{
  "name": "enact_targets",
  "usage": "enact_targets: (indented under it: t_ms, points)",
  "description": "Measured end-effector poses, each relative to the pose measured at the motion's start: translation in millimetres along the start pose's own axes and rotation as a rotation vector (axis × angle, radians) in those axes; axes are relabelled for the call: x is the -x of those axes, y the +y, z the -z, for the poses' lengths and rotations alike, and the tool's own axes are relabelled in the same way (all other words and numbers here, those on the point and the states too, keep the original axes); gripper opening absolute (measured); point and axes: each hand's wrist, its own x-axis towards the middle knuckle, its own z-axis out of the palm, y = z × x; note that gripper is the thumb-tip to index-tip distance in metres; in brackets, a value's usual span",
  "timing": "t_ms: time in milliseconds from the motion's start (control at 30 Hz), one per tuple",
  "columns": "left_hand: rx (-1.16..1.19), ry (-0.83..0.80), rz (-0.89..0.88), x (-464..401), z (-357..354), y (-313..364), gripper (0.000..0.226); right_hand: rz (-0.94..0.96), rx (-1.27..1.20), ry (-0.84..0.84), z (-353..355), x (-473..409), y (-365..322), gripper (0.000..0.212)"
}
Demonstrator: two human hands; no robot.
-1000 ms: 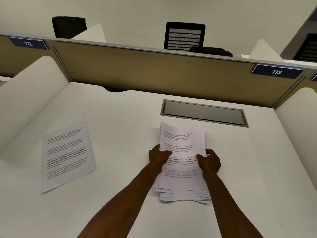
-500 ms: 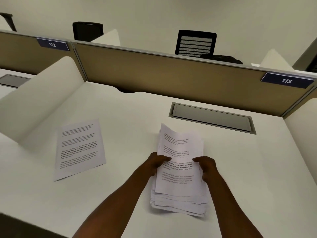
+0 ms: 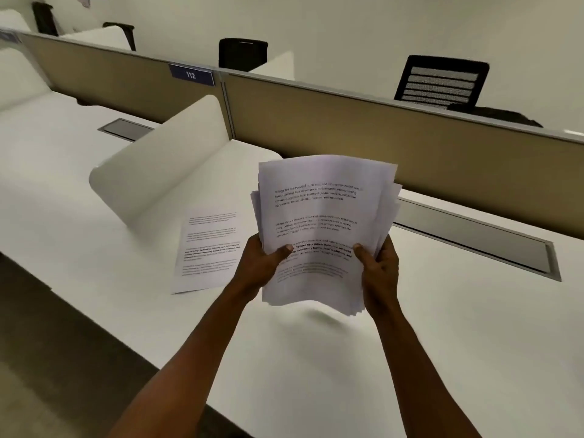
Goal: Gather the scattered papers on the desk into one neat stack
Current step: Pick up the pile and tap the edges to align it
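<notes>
A stack of printed white papers [image 3: 322, 216] is held up off the white desk [image 3: 442, 343], its sheets fanned unevenly at the top and right edges. My left hand [image 3: 262, 267] grips its left edge with the thumb on the top page. My right hand [image 3: 379, 267] grips its right edge the same way. One loose printed sheet [image 3: 208, 248] lies flat on the desk just left of my left hand, partly hidden behind the stack.
A curved white side divider [image 3: 158, 172] rises left of the loose sheet. A tan back partition [image 3: 410, 137] with a "112" label [image 3: 191, 75] runs behind. A grey cable tray [image 3: 474, 238] is set into the desk at right. Black chairs stand beyond.
Both hands have lifted the stack off the desk and raised it toward the camera. The view has swung left, so the loose sheet now lies close beside the left hand.
</notes>
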Motion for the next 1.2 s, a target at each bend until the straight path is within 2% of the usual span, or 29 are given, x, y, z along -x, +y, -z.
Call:
enact_targets:
  t_ms: [133, 233, 300, 467, 633, 733, 833, 967, 1200]
  points:
    - [-0.004, 0.030, 0.004, 11, 32, -16, 0.047, 0.011, 0.009, -0.065, -18, 12, 15, 0.051]
    - [0.050, 0.050, 0.016, 14, 39, -34, 0.051, 0.000, 0.098, -0.085, -28, 19, 29, 0.043]
    - [0.089, 0.083, 0.021, 12, 38, -43, 0.047, -0.019, 0.100, -0.071, -34, 21, 38, 0.038]
    - [0.054, 0.151, -0.040, 8, 29, -41, 0.048, -0.033, 0.093, 0.056, -44, 22, 43, 0.043]
    - [0.051, 0.096, -0.122, 15, 35, -44, 0.079, -0.012, 0.109, 0.067, -52, 28, 49, 0.046]
    - [0.002, 0.125, -0.109, 22, 36, -52, 0.068, -0.022, 0.169, 0.067, -64, 35, 53, 0.047]
    - [0.024, 0.213, -0.120, 19, 39, -54, 0.057, -0.001, 0.174, 0.098, -69, 29, 54, 0.039]
    - [-0.011, 0.217, -0.092, 17, 43, -67, 0.052, -0.035, 0.251, 0.068, -81, 32, 61, 0.045]
    - [-0.057, 0.258, -0.026, -9, 82, -66, 0.049, -0.050, 0.393, -0.030, -115, 7, 49, 0.033]
